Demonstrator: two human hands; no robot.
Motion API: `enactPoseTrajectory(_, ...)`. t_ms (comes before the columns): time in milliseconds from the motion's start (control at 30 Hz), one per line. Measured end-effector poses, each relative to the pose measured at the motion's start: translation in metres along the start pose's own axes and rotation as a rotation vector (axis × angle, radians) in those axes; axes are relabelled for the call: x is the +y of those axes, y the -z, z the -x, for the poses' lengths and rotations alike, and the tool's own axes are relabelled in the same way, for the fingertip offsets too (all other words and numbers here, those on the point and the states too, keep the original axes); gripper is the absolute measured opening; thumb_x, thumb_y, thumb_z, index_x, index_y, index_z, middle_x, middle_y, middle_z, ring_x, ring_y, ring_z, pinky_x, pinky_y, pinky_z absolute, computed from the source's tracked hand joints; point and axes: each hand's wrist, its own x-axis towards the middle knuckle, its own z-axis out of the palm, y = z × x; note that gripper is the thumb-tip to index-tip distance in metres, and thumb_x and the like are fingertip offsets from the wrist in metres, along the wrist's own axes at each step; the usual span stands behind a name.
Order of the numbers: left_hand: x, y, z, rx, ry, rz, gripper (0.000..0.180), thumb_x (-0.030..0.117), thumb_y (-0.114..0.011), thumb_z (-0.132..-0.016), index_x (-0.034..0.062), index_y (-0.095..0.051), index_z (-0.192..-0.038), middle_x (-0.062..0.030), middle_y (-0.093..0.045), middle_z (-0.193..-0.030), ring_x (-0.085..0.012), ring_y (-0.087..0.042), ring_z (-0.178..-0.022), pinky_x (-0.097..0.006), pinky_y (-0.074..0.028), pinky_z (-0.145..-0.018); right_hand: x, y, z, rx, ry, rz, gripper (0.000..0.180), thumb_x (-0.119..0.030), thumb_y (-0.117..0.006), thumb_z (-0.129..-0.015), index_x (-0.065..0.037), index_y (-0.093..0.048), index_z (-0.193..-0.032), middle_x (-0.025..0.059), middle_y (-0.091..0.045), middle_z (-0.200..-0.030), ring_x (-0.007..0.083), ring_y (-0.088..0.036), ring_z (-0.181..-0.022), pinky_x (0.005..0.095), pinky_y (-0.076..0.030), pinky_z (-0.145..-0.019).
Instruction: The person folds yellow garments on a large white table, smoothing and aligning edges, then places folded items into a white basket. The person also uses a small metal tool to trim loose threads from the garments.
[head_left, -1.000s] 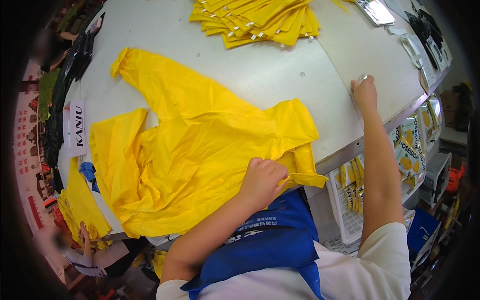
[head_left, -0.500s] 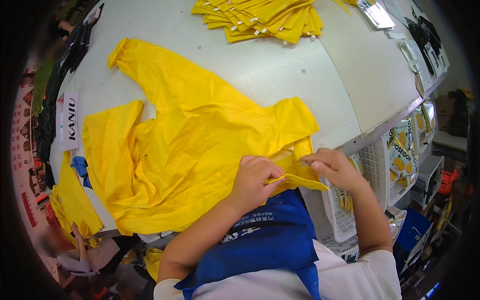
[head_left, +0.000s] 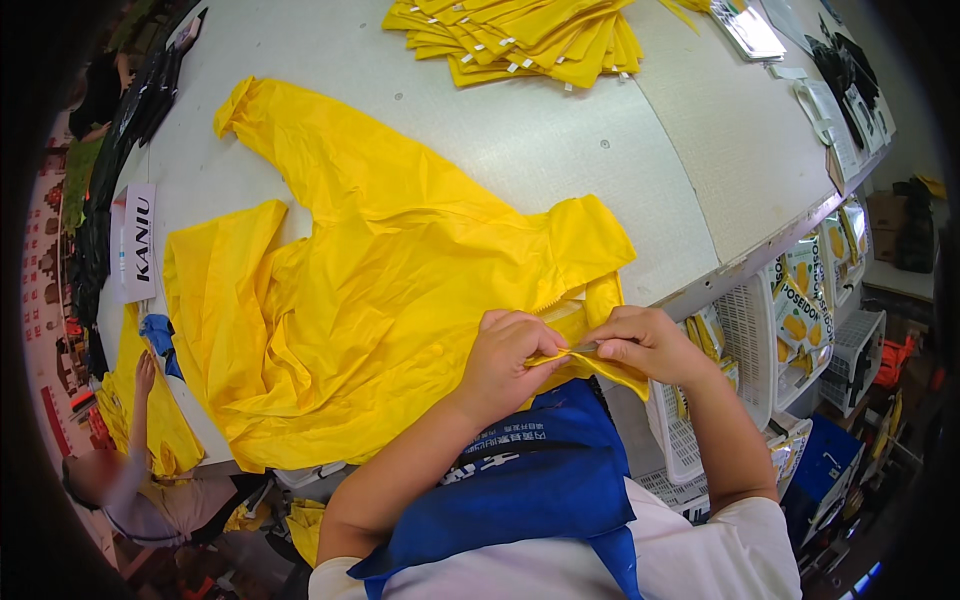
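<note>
A yellow jacket (head_left: 400,250) with a zip lies spread and wrinkled over the table, its collar end to the right. My left hand (head_left: 510,360) is closed, pinching the jacket's near edge between thumb and fingers. Close beside it, my right hand (head_left: 650,345) is closed round a small thin grey tool (head_left: 588,348), mostly hidden by the fingers. The tool's tip is at the pinched yellow edge. Its exact kind cannot be made out.
A stack of folded yellow pieces (head_left: 530,40) lies at the table's far side. White plastic baskets (head_left: 745,340) with packaged goods stand at the right. A white box (head_left: 135,240) is at the left edge. At lower left another person (head_left: 150,500) handles yellow fabric.
My right hand has moved left to the pinched edge, bringing the small tool to it. My left hand stays put. The other person's arm has reached further forward.
</note>
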Motion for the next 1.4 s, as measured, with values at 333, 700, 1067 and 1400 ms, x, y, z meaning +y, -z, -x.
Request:
enactPoseTrajectory(333, -0.002, -0.001, -0.001, -0.004, -0.011, 0.0, 0.023, 0.007, -0.078, -0.07, 0.0119, -0.056, -0.074, -0.0008, -0.068, -0.083, -0.0201, -0.061, -0.081, -0.033, -0.04, -0.079, 0.006, 0.002, 0.002, 0.356, 0.005, 0.174, 0.026, -0.014, -0.07, -0.08, -0.005, -0.067, -0.104, 0.0096, -0.059, -0.082, 0.0213, -0.059, -0.076, 0.0312, -0.048, -0.068)
enactPoseTrajectory(700, 0.01, 0.009, -0.011, -0.106, 0.358, 0.161, 0.02, 0.013, -0.075, -0.072, 0.0086, -0.057, -0.078, -0.0057, -0.064, -0.078, -0.026, -0.06, -0.078, -0.038, -0.043, -0.081, 0.019, 0.023, -0.061, 0.421, 0.398, 0.577, 0.031, -0.002, -0.07, -0.067, -0.008, -0.066, -0.097, 0.0099, -0.058, -0.079, 0.0257, -0.057, -0.07, 0.0335, -0.048, -0.065)
enactPoseTrajectory(1067, 0.0, -0.004, -0.033, 0.155, 0.026, -0.275, 0.02, 0.004, -0.062, -0.074, 0.0021, -0.059, -0.094, -0.0142, -0.061, -0.082, -0.0346, -0.058, -0.078, -0.04, -0.048, -0.07, -0.022, 0.028, -0.057, 0.184, -0.007, -0.072, 0.02, 0.003, -0.059, -0.076, 0.001, -0.062, -0.096, 0.004, -0.057, -0.077, 0.0092, -0.05, -0.07, 0.0232, -0.042, -0.064)
enactPoseTrajectory(1400, 0.0, 0.017, -0.028, -0.204, 0.45, 0.227, 0.011, 0.01, -0.059, -0.084, 0.0004, -0.061, -0.088, -0.008, -0.057, -0.074, -0.0161, -0.052, -0.065, -0.028, -0.044, -0.061, -0.022, 0.025, -0.057, 0.276, -0.07, 0.016, 0.02, 0.003, -0.054, -0.076, 0.002, -0.064, -0.094, 0.0035, -0.055, -0.072, 0.0084, -0.049, -0.068, 0.0223, -0.042, -0.064)
